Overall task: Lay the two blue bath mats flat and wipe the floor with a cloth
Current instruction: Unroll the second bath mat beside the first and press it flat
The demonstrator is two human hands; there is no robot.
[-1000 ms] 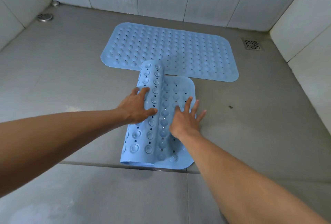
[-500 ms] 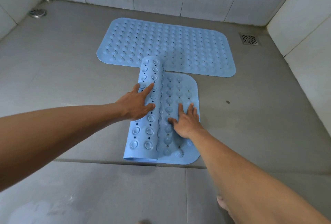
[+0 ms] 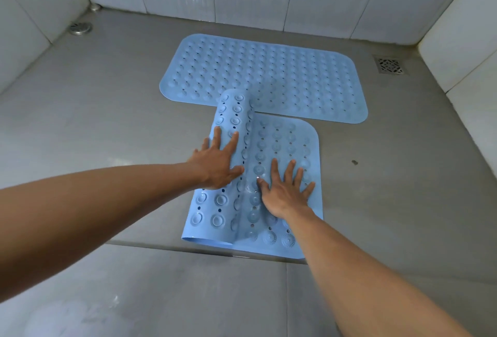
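One blue bath mat (image 3: 282, 78) lies flat on the grey floor near the back wall. A second blue mat (image 3: 285, 143) lies in front of it, lengthwise toward me, its left part curled up into a roll showing suction cups. My left hand (image 3: 219, 160) rests palm down on that roll, fingers spread. My right hand (image 3: 285, 190) presses flat on the unrolled right part, fingers apart. The roll's far end overlaps the flat mat's near edge. No cloth is in view.
White tiled walls enclose the floor on three sides. A round metal drain (image 3: 80, 27) sits at the back left corner and a square grated drain (image 3: 390, 65) at the back right. A small dark speck (image 3: 355, 162) lies right of the near mat.
The roll has moved left, so more of the near mat lies flat. My right hand has spread wider on the flat part and my left hand has shifted along the roll. The camera moved.
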